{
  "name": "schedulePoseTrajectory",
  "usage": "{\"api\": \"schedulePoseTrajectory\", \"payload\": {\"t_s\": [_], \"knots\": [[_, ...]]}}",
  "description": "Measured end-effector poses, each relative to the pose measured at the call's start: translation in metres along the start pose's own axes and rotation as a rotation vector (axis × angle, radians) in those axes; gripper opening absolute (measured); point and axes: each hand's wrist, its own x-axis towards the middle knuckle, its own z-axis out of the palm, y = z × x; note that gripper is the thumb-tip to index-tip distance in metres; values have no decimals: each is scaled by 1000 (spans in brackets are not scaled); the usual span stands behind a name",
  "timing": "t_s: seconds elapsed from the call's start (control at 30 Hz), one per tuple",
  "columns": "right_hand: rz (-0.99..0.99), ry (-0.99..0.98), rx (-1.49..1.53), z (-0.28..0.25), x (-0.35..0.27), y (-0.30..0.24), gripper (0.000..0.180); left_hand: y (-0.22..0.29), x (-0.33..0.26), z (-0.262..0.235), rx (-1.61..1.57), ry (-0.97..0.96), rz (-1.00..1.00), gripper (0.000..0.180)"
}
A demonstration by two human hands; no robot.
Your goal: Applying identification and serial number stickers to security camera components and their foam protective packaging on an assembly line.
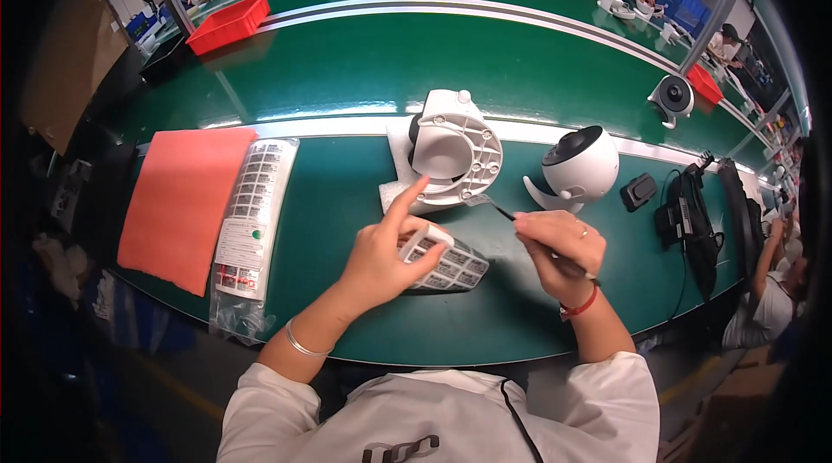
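left hand [381, 255] holds a sheet of stickers [451, 265] low on the green counter [347, 203], pointer finger up to keep it steady | right hand [555, 246] pinches tweezers [496, 205], tip at the white camera base [451, 155] tipped on its side so its bottom faces up | round white camera [579, 166] waits just beyond | bag of sticker sheets [251, 220] and orange mat [186, 203] lie to the left

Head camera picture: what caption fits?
Left hand holds a label sheet; right hand points tweezers at white camera base.

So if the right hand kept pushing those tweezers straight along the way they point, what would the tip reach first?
The right hand aims the tweezers up and to the left. First in that line is probably the round base of the white camera unit lying on its side; the tip looks almost at its rim, though depth is unclear.
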Motion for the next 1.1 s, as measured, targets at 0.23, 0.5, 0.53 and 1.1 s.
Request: {"api": "schedulePoseTrajectory", "payload": {"t_s": [0.23,0.5,0.53,1.1], "knots": [[-85,-104,-72,22,-8,7,34,4,3,-8,140,-95,-169,78],[-63,-158,-145,33,-5,5,33,1,1,-8,144,-72,-151,78],[-62,-158,-145,33,-5,5,33,3,1,-8,153,-79,-158,76],[-96,-179,-211,46,-3,12,29,-2,1,-7,174,-77,-133,78]]}}
